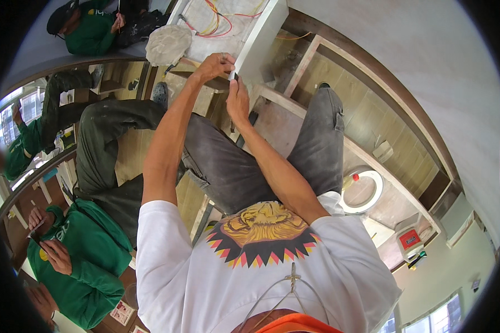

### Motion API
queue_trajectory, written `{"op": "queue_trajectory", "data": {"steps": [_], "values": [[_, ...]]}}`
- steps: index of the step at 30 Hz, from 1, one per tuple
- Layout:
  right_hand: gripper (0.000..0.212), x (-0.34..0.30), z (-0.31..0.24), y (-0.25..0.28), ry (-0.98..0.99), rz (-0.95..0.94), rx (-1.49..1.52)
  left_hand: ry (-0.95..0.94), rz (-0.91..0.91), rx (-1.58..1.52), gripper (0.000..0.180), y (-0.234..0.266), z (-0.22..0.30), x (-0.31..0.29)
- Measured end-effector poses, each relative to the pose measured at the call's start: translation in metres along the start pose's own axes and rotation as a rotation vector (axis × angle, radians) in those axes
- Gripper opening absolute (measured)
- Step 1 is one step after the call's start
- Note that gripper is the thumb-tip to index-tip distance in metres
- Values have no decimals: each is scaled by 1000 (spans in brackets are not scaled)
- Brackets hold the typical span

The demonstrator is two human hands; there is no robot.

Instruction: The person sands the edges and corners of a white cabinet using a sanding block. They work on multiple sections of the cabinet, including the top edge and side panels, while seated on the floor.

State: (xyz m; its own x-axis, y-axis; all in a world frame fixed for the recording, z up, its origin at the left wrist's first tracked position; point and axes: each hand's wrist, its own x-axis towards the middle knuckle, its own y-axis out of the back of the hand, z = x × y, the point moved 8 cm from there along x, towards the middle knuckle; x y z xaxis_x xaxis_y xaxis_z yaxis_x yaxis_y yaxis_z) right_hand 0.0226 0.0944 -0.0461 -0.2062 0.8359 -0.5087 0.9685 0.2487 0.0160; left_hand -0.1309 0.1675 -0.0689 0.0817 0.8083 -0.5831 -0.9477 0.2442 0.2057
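Both my hands meet at the corner of a white panel (261, 41) at upper centre. My left hand (216, 65), with a ring on one finger, is closed, its fingertips pinched at the panel's edge; whatever they grip is too small to make out. Just below it, my right hand (238, 101) is wrapped round a slim tool (233, 76) whose white and dark tip points up at the panel's corner. The fingers hide most of the tool, so its exact kind does not show.
Red and yellow wires (214, 22) lie beside a pale cloth bundle (169, 44). A timber frame (366, 161) surrounds my legs, with a white ring (379, 194) and a red-and-white box (409, 240) at right. A green-clad person (89, 255) sits close at left, beside a mirror (66, 133).
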Motion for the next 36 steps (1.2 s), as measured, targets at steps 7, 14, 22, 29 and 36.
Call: {"op": "queue_trajectory", "data": {"steps": [7, 14, 22, 29, 36], "values": [[63, -1, -7, 7, 111, 37, -90, 34, -14, 57, 20, 0, 4, 3], [61, -2, -14, 12, 116, -18, -80, 41, -20, 46, 21, -1, 6, 3], [63, 0, -11, 11, -2, -10, -58, 36, 1, 27, 22, -2, 10, 0], [63, 3, -2, 2, 75, 109, -89, 62, 10, 77, 25, 0, 11, -2], [65, 0, -10, 2, 34, 88, -71, 91, 26, 31, 21, -1, 9, -2]]}}
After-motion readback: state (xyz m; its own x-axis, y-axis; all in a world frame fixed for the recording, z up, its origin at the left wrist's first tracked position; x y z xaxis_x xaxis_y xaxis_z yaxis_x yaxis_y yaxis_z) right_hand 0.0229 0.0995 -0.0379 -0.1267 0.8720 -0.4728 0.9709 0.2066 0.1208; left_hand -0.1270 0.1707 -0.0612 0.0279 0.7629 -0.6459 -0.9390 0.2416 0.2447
